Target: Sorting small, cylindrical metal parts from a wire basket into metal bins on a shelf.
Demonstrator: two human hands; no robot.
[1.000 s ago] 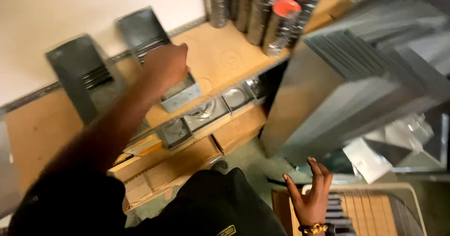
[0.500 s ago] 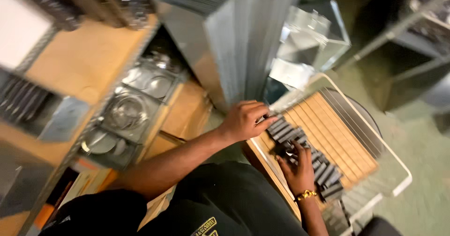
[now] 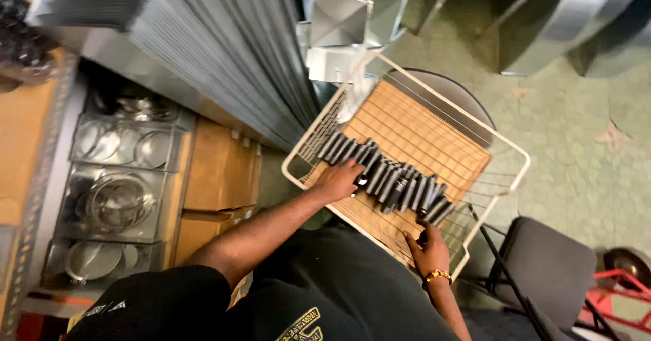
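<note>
Row of dark metal pieces [image 3: 386,178] lies in white wire basket [image 3: 505,148] on wooden board [image 3: 420,134], running diagonally between hands; left hand [image 3: 337,180] rests fingers-curled on near-left end; right hand [image 3: 427,249] pinches one piece at far-right end; pieces slim, dark grey, packed side by side

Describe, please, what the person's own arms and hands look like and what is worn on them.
Both forearms are bare, with no gloves on either hand. The left hand shows no ring or band. The right hand has a gold-coloured bracelet round the wrist. The upper left arm is covered by a short black sleeve of a dark T-shirt that carries a small yellow emblem on the chest.
</note>
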